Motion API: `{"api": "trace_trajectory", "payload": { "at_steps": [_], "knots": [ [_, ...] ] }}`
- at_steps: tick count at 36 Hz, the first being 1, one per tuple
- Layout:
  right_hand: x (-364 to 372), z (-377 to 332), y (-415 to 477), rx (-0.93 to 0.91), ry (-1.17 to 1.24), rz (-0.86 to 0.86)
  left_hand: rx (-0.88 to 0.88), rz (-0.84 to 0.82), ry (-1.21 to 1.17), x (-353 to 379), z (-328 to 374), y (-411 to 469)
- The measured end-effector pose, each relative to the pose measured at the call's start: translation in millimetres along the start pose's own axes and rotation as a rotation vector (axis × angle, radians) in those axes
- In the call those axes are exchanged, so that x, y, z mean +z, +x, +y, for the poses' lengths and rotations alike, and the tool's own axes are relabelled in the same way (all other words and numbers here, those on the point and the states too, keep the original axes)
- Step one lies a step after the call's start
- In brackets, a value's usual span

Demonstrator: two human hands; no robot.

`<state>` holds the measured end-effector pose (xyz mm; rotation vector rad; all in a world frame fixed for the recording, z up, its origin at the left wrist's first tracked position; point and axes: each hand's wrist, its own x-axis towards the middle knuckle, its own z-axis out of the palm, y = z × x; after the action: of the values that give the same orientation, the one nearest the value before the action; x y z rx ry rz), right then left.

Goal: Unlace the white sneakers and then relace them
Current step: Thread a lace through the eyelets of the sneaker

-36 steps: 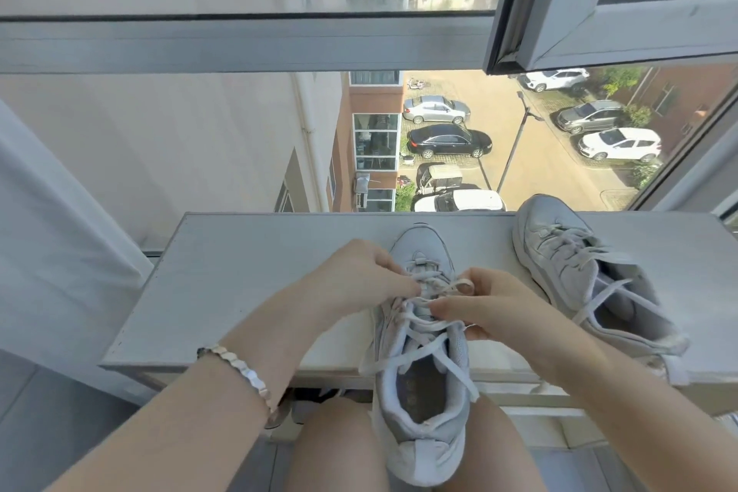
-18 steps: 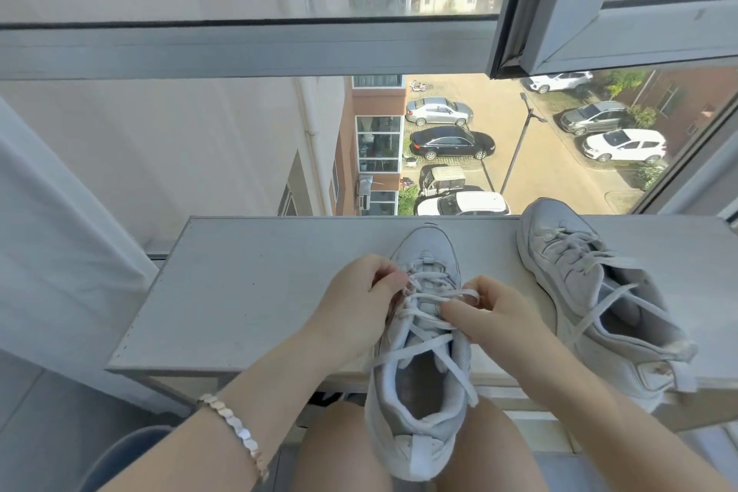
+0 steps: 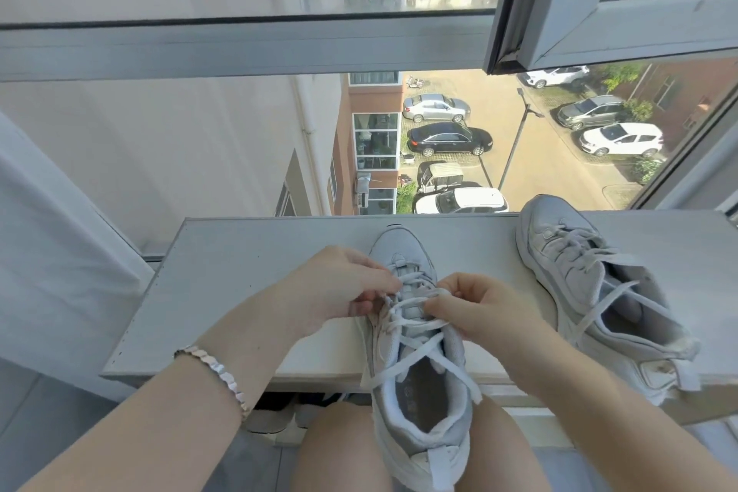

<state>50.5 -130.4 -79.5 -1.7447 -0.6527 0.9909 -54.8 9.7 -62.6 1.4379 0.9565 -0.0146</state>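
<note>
Between the person's knees, propped against the pale grey table, a white lace-up sneaker tilts toe-up so both hands, left and right, can pinch its white lace; its twin sneaker lies on the table alongside.

Left hand, right hand close together (fingers curled, pinching).

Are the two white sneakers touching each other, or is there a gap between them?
Apart. The head view shows bare ledge between the middle sneaker and the right sneaker.
</note>
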Motion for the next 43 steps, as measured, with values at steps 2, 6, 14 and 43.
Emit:
{"api": "trace_trajectory", "payload": {
  "at_steps": [2,6,14,43],
  "knots": [
    [-1.8,-1.3,2.5,0.014,0.017,-0.076,0.04,0.021,0.166,-4.8,4.6,-1.8],
    [-6.3,-9.6,9.2,-0.02,-0.131,-0.173,0.066,0.011,0.406,-10.1,13.7,-6.4],
    [-11.1,-21.1,23.6,-0.029,-0.242,-0.127,-0.032,-0.038,0.564,-8.2,28.4,-9.1],
    [-15.9,-16.8,31.9,-0.171,-0.077,0.021,0.154,-0.031,0.562,5.4,24.6,2.5]
  ]
}}
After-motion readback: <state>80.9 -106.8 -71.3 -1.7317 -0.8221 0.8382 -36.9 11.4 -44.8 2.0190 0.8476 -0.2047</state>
